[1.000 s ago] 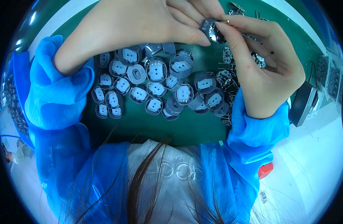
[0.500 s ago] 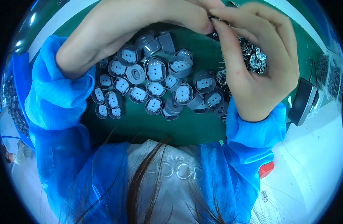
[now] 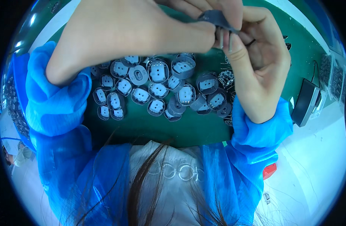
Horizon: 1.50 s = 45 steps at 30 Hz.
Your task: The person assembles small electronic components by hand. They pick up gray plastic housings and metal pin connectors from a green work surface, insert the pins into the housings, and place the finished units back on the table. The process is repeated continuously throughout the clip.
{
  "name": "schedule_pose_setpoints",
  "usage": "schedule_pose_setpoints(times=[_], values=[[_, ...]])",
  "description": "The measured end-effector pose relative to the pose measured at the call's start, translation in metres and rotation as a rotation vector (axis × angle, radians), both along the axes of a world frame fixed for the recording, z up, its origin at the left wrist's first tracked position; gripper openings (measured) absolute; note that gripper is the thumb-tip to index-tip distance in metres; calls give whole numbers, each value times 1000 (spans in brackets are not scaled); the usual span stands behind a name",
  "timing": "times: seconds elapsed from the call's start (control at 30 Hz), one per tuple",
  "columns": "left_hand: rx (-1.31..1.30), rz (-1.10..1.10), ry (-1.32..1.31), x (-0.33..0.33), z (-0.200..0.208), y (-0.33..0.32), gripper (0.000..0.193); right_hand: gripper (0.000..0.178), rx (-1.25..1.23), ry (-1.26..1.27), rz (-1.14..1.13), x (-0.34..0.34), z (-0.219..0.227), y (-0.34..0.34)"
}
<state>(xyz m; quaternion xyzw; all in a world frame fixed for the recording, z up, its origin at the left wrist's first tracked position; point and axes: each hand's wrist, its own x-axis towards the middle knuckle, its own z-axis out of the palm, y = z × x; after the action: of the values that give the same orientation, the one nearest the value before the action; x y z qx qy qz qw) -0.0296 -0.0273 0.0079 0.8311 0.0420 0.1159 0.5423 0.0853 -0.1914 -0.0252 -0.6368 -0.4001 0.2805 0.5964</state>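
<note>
Above the far part of the green work surface, my left hand [image 3: 142, 28] and my right hand [image 3: 261, 56] meet on one small dark grey plug-like part [image 3: 216, 17]. Two metal pins [image 3: 225, 40] point down from it. My left thumb presses against its side, and the fingers of that hand curl behind it. Closed around the other side are my right thumb and fingers, close to the pins. Below my hands lie several round grey housings [image 3: 158, 90] with pale inserts, in a loose pile. Small metal parts [image 3: 226, 78] are heaped beside my right wrist, partly hidden by it.
A dark flat box [image 3: 306, 102] with a cable stands at the right, near clear trays [image 3: 332, 77] of small parts. At the far left is a blue bin [image 3: 21, 75]. A red object [image 3: 270, 171] sits low on the right.
Both hands have come up closer to the camera, my left hand looking much larger. The grey part and its pins now show between the fingers. The pile of housings stays nearly the same.
</note>
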Motion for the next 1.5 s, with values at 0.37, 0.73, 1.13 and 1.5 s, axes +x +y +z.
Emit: schedule_pose_setpoints(times=[0.37,0.73,1.13,1.5], values=[[-31,170,30,14,-15,77,15,46,-111,-917,-127,19,0,10],[810,315,-140,8,-35,100,29,16,-134,-987,-101,29,-7,7],[184,-652,226,3,6,44,28,12,31,-36,-7,29,2,-4],[68,-131,183,6,-5,19,26,20,-4,-200,89,27,7,-4]])
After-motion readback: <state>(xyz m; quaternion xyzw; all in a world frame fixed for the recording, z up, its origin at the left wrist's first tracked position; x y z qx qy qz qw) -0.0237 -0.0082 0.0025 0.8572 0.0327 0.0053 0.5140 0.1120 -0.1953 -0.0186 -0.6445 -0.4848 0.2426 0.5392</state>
